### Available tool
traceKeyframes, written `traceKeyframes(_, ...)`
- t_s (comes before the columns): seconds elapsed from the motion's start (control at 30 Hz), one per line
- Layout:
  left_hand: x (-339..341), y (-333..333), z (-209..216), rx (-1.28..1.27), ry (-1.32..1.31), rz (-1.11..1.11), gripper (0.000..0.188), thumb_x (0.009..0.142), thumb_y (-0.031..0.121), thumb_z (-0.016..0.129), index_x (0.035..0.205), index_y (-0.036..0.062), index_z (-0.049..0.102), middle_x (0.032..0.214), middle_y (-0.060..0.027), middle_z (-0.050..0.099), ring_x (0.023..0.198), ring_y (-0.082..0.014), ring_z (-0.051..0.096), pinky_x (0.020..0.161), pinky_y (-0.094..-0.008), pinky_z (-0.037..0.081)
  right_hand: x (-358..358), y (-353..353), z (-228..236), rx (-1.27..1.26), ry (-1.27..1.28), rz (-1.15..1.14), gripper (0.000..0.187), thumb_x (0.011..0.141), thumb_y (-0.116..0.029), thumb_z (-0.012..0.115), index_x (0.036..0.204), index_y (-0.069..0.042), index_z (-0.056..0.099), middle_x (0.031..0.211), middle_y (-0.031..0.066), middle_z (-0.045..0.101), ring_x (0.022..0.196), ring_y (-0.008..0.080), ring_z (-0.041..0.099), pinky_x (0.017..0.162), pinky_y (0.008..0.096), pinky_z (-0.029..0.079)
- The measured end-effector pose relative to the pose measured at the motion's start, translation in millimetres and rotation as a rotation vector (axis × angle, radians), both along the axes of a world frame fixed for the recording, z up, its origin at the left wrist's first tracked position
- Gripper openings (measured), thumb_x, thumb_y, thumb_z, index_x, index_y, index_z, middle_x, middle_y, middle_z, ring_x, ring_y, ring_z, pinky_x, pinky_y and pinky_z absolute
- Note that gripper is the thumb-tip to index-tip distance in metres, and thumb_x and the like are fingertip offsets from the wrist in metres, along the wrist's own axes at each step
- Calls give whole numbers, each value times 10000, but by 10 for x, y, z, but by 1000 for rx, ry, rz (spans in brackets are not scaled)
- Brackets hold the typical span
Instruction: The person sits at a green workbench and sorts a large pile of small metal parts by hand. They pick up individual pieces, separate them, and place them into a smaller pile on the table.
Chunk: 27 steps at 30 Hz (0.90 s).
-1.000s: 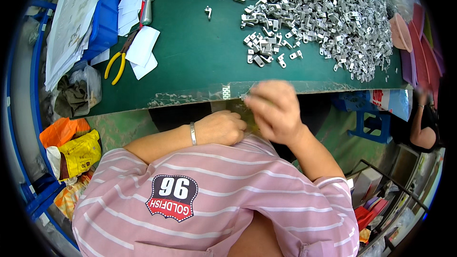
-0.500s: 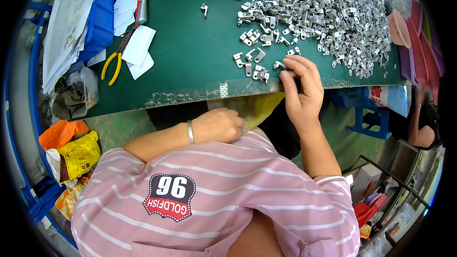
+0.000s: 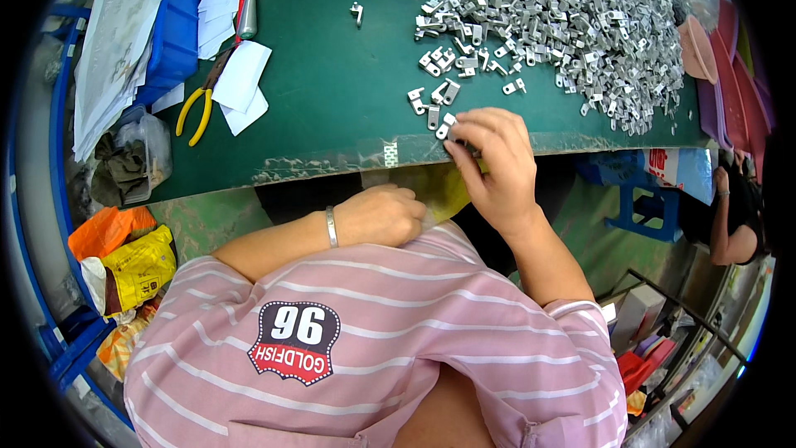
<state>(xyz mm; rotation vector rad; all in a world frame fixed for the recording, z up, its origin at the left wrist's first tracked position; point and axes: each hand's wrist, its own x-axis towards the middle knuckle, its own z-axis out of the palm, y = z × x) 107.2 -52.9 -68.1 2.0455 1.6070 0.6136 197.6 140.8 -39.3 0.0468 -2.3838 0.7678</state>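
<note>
At the table's front edge, the thumb and curved fingers of my right hand (image 3: 497,162) close around a small bent metal bracket (image 3: 446,125), which partly shows by the fingertips. Any further piece under those fingers is hidden. Several loose brackets (image 3: 434,116) lie just left of and beyond that hand. Farther back spreads a large heap of the same silvery brackets (image 3: 555,25). Below the table edge, close to my body, my left hand (image 3: 383,216) is curled closed. Its fingertips are turned away, so what they hold cannot be made out. A yellow bag (image 3: 444,192) hangs beside it.
On the left of the green table (image 3: 307,108) lie yellow-handled pliers (image 3: 196,118), white papers (image 3: 240,79) and a blue bin (image 3: 178,25). A clear tub (image 3: 155,158) sits at the corner. A blue stool (image 3: 647,211) stands below right, near another person (image 3: 734,216).
My right hand has moved left and slightly toward me along the table edge, and its fingers have closed at the front brackets. My left hand stays nearly still.
</note>
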Motion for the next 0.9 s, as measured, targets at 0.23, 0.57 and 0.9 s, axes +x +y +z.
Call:
traceKeyframes(0.23, 23, -25, -74, 53, -24, 37, 139, 742, 170, 635, 799, 60, 698, 825, -58, 615, 793, -239, 608, 701, -364, 516, 115, -48, 18, -80, 18, 285, 254, 702, -19, 738, 944, -38, 662, 1025, 95, 642, 963, 304, 614, 816, 404, 485)
traceKeyframes(0.57, 11, -50, -124, 26, -59, 42, 166, 726, 189, 647, 802, 58, 714, 856, -57, 639, 812, -254, 614, 725, -365, 525, 45, -82, 23, -20, -66, 381, 209, 781, -50, 696, 989, -45, 674, 1079, 78, 643, 997, 304, 614, 834, 423, 479)
traceKeyframes(0.9, 30, -40, -34, 29, -33, 75, 141, 748, 180, 625, 656, 79, 660, 786, -49, 625, 796, -242, 620, 712, -373, 517, -226, -117, 57, -12, -130, 171, 261, 775, -44, 688, 1035, -55, 668, 1055, 88, 620, 1002, 311, 567, 822, 431, 448)
